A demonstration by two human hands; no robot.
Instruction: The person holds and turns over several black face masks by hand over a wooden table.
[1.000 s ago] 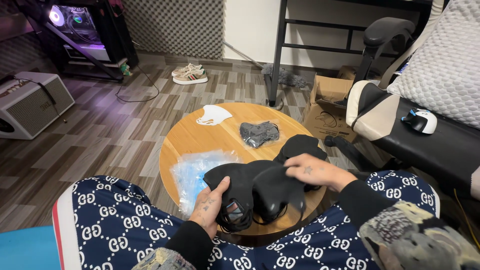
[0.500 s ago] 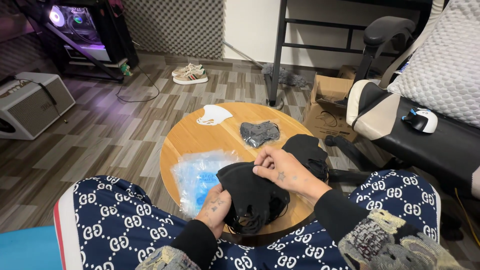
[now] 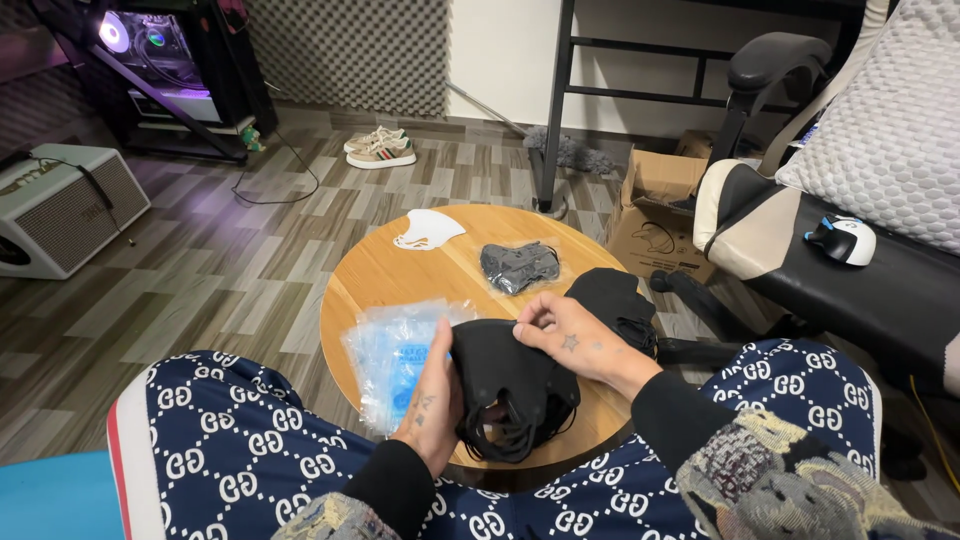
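My left hand (image 3: 432, 398) and my right hand (image 3: 566, 335) both grip a stack of black face masks (image 3: 510, 388) over the near edge of a small round wooden table (image 3: 400, 275). The left hand holds the stack's left side, the right hand pinches its top edge. Ear loops hang from the bottom of the stack. Just left of it lies a clear plastic packet with blue print (image 3: 390, 352). More black masks (image 3: 610, 295) lie to the right of my right hand.
A bagged grey mask (image 3: 519, 265) and a white mask (image 3: 426, 229) lie farther back on the table. A cardboard box (image 3: 662, 210) and an office chair (image 3: 840, 250) with a mouse (image 3: 842, 240) stand right. A speaker (image 3: 62, 208), shoes (image 3: 381, 148) and a lit computer (image 3: 150, 40) are left.
The spread black masks have been gathered into one folded stack. My right hand moved left from the table's right side onto the stack's top edge.
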